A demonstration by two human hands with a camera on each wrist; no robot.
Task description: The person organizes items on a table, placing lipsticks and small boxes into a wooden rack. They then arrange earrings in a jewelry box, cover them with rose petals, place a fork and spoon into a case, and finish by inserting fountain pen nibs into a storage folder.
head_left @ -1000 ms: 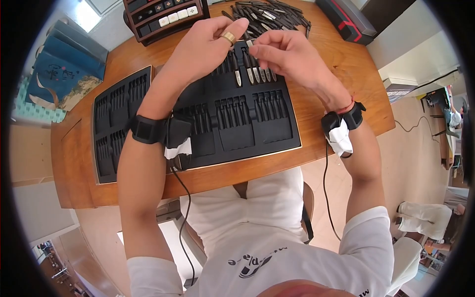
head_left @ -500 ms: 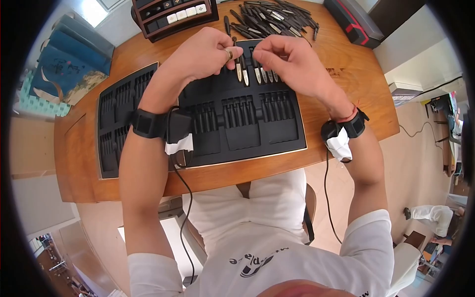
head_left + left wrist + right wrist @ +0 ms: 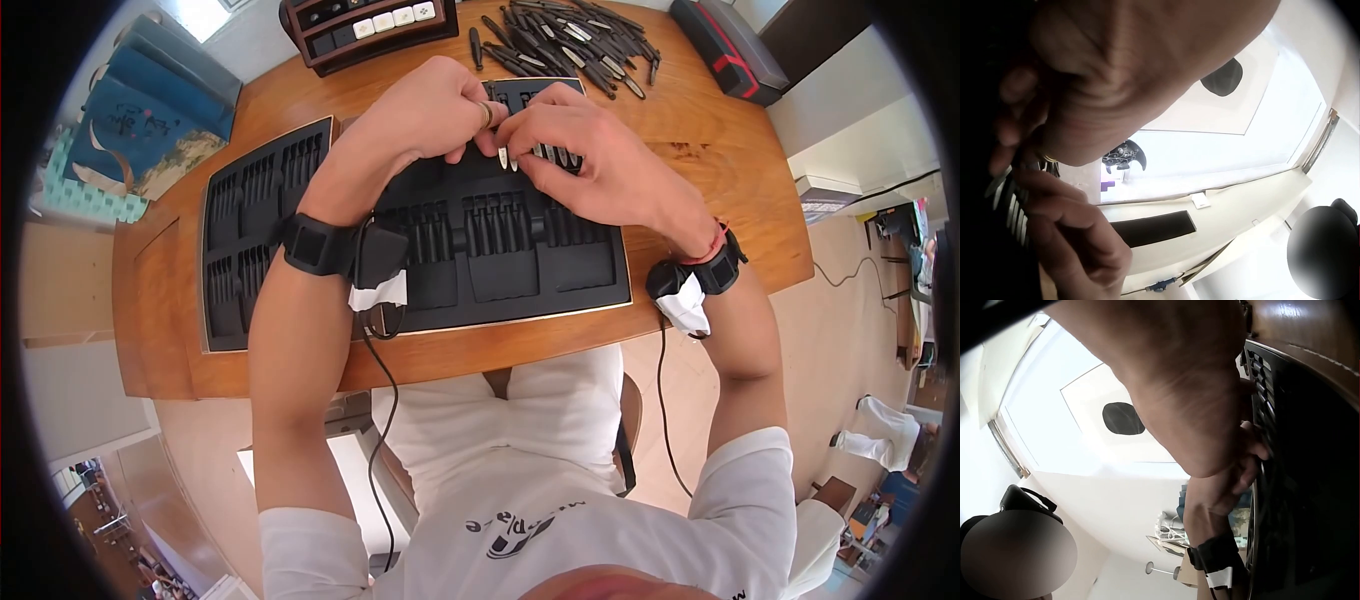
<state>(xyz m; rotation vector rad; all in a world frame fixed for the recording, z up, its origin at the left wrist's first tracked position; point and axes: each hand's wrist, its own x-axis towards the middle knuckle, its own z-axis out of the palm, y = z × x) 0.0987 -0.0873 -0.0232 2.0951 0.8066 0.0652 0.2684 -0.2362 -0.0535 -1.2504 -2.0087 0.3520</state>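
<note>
The large black tray (image 3: 585, 268) holds slim dark pieces in its slots, several with silver tips. At its upper part, my left hand (image 3: 430, 112) pinches a dark piece with a silver tip (image 3: 504, 158); its dark end shows above the fingers. My right hand (image 3: 605, 165) bends over the neighbouring pieces, its fingertips beside the left ones; what they grip is hidden. In the left wrist view, the left hand (image 3: 1104, 75) and right hand (image 3: 1075, 240) meet over a row of silver tips (image 3: 1016, 215). The right wrist view shows both hands close at the tray (image 3: 1310, 481).
A heap of dark pieces (image 3: 570, 42) lies behind the tray. A second black tray (image 3: 240, 235) is at the left. Around the table's back are a wooden rack (image 3: 375, 40), a dark box with a red stripe (image 3: 728, 50) and a blue bag (image 3: 150, 110).
My right hand has shifted left, over the silver-tipped pieces and against the left fingertips. The left hand stays at the same piece. The head view has shifted slightly.
</note>
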